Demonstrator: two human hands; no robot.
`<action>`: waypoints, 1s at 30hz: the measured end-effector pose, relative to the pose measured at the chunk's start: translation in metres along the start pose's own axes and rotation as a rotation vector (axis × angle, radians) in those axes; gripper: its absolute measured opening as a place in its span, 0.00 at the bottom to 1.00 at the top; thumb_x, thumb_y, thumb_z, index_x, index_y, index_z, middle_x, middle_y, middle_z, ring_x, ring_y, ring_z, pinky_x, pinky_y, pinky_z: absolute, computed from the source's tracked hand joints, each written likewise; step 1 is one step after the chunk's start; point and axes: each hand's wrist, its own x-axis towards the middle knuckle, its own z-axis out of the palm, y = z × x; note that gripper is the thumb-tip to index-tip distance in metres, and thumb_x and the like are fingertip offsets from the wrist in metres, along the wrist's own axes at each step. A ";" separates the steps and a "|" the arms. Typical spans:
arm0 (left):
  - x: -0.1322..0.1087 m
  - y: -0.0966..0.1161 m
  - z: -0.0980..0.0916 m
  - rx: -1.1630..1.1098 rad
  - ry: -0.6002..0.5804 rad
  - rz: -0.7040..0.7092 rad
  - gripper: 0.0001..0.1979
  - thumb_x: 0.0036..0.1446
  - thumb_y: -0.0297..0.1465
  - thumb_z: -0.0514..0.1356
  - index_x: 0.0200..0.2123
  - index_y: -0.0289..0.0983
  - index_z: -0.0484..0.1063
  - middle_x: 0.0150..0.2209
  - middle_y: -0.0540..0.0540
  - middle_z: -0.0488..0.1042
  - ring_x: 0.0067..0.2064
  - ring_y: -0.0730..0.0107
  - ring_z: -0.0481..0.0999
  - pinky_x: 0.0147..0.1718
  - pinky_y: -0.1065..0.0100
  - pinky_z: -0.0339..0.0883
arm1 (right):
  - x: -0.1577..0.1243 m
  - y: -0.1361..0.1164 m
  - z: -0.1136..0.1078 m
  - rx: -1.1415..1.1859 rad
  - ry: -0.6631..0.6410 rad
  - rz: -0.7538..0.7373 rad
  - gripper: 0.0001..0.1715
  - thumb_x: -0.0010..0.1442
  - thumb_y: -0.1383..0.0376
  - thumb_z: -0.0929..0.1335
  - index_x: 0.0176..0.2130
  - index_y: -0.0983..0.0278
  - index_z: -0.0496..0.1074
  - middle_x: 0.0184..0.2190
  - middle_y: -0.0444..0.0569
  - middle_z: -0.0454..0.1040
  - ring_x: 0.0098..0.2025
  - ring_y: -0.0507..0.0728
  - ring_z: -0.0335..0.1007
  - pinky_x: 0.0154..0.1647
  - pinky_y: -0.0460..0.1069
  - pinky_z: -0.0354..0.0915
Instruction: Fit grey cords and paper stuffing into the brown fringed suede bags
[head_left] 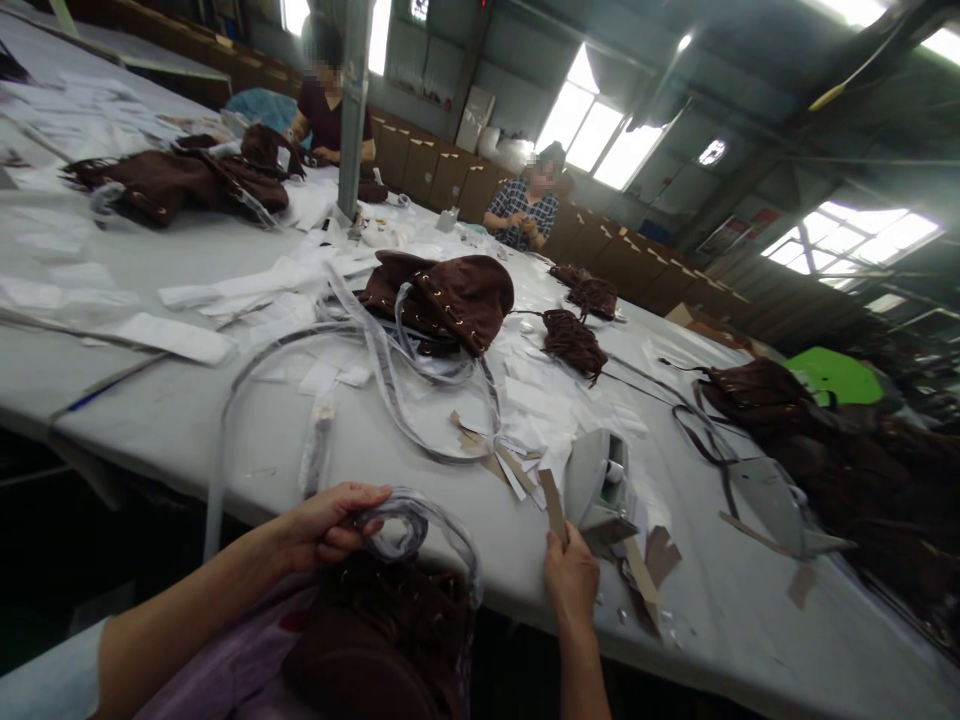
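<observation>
- Head view: the left hand point(343, 527) pinched a coiled strap point(421, 512) above a brown bag point(375, 640), near the edge of the table point(720, 600).
- The right hand point(573, 578) pinched a tan strip point(553, 505) (tilted, upper end leftward) beside the dispenser point(589, 470), apart from the strap.

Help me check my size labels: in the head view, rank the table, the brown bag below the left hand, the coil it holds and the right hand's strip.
1. Table
2. Brown bag, enlarged by nearness to the camera
3. Coil
4. Strip
</observation>
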 end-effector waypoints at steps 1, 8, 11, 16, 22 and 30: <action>0.000 0.000 0.002 0.012 0.002 0.003 0.19 0.52 0.44 0.61 0.25 0.33 0.65 0.18 0.56 0.60 0.12 0.88 0.42 0.08 0.79 0.32 | -0.004 -0.004 -0.003 -0.008 0.032 0.000 0.24 0.64 0.61 0.57 0.53 0.69 0.67 0.45 0.60 0.74 0.46 0.63 0.71 0.45 0.53 0.62; 0.001 0.008 0.030 0.185 -0.015 0.033 0.18 0.52 0.44 0.62 0.26 0.34 0.66 0.18 0.55 0.65 0.11 0.88 0.44 0.07 0.78 0.33 | -0.063 -0.077 -0.054 0.462 0.059 -0.816 0.34 0.64 0.47 0.53 0.54 0.67 0.65 0.51 0.60 0.70 0.54 0.61 0.64 0.54 0.55 0.60; 0.004 0.008 0.039 0.188 -0.063 0.052 0.18 0.52 0.45 0.61 0.27 0.34 0.67 0.17 0.55 0.63 0.10 0.88 0.45 0.07 0.78 0.34 | -0.083 -0.105 -0.060 0.495 -0.191 -0.997 0.32 0.64 0.46 0.53 0.48 0.64 0.69 0.39 0.54 0.74 0.42 0.58 0.70 0.43 0.50 0.65; 0.008 -0.010 0.038 -0.040 -0.088 0.095 0.17 0.52 0.43 0.62 0.30 0.34 0.67 0.21 0.55 0.66 0.11 0.89 0.44 0.08 0.78 0.34 | -0.087 -0.107 -0.042 0.563 -0.341 -0.908 0.31 0.64 0.44 0.52 0.32 0.63 0.67 0.20 0.42 0.66 0.21 0.52 0.60 0.23 0.45 0.56; 0.003 -0.004 0.034 0.285 -0.132 0.009 0.22 0.54 0.49 0.57 0.33 0.33 0.69 0.16 0.56 0.61 0.12 0.85 0.49 0.09 0.76 0.36 | -0.091 -0.095 -0.038 0.314 -0.176 -1.011 0.29 0.64 0.45 0.54 0.28 0.63 0.66 0.20 0.44 0.69 0.23 0.52 0.65 0.25 0.46 0.51; -0.001 0.005 0.042 0.592 -0.103 0.015 0.23 0.52 0.53 0.56 0.35 0.37 0.65 0.22 0.55 0.64 0.13 0.84 0.51 0.10 0.75 0.39 | -0.099 -0.098 -0.034 0.171 0.006 -1.150 0.31 0.65 0.46 0.53 0.27 0.63 0.67 0.21 0.45 0.72 0.23 0.52 0.66 0.25 0.48 0.48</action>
